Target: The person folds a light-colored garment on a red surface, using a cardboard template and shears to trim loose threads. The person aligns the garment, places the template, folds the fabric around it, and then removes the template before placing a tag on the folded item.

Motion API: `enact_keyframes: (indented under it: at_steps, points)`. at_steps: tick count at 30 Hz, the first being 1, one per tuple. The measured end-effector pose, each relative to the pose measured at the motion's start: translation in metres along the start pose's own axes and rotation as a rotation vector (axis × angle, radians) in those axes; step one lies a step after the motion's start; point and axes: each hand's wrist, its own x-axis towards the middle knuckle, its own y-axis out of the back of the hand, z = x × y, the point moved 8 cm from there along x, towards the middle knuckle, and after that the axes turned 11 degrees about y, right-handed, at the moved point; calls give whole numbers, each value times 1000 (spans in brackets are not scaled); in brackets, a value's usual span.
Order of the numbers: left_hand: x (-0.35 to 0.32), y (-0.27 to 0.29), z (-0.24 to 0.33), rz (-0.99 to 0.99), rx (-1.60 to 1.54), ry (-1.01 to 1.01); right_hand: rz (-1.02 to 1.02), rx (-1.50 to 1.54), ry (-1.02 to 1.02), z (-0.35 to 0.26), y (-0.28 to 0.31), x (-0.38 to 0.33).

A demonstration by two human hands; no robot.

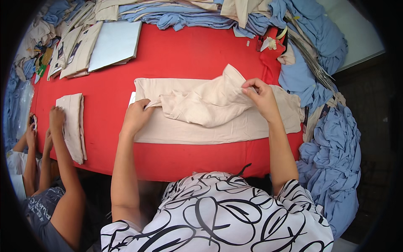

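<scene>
A beige cloth garment [201, 134] lies folded lengthwise in front of me, with a loose, crumpled part [205, 103] bunched on top. My left hand [137, 114] pinches one end of that loose part near the garment's left edge. Its other end is lifted to a peak, and my right hand [261, 97] grips the edge there between thumb and fingers. A small white corner of something flat [132, 98] peeks out from under the garment's left end.
The table has a red cover [184, 50]. Beige folded garments [82, 50] and a pale flat board [115, 44] lie at the far left. Blue garments heap up at the back and right [331, 164]. On the left, co-workers' hands [56, 119] touch a folded beige garment [74, 126].
</scene>
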Motion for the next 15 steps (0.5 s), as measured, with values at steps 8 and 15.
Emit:
enact_keyframes:
  at_steps: [8,15]
  points:
    - [1,-2,-2,58,-30,-36,123,65,239,-110,34,-1]
    - [-2,0,-4,90,-74,63,-487,-126,219,-73,-3,-58]
